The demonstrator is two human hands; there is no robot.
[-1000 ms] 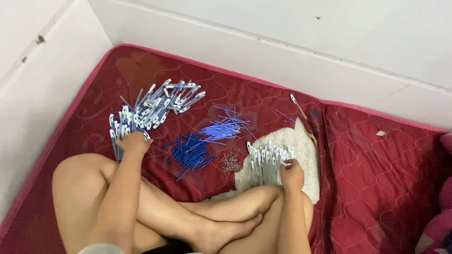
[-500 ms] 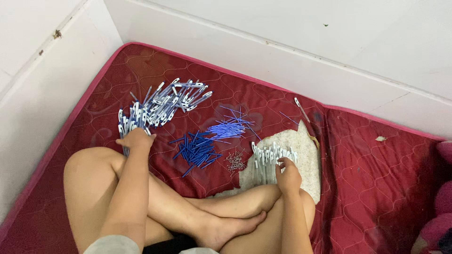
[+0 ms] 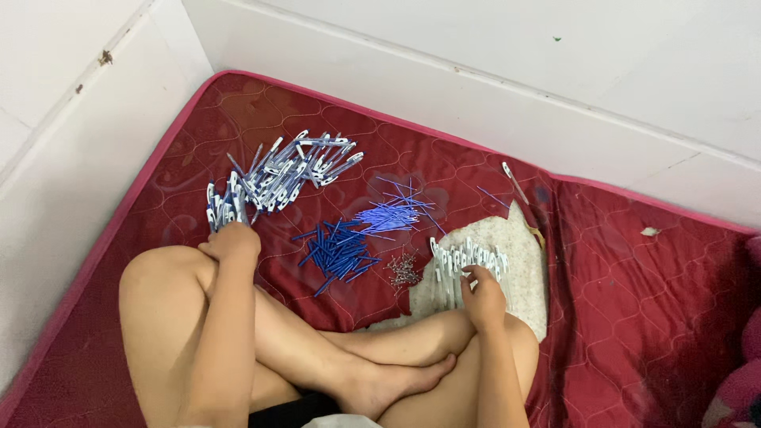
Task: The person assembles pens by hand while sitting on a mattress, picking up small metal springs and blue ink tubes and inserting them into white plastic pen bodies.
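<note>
I see the left hand [image 3: 231,240] clenched round a bundle of pen barrels [image 3: 222,208], held upright just beside the big barrel pile [image 3: 297,168], probably to keep them aligned. The right hand [image 3: 481,292] rests on a row of white caps [image 3: 468,261] laid on the cloth [image 3: 523,269]; whether that grip is clenched I cannot tell. Blue refills [image 3: 337,252] and springs [image 3: 403,271] lie between pile and cloth, sorted by kind on the mattress [image 3: 634,317].

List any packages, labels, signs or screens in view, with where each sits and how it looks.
None show: no package, label, sign or screen.
Loose pen parts only lie on the red mattress: white-and-blue pen barrels at the far left, dark blue pieces in the middle, white pieces on a pale cloth.
</note>
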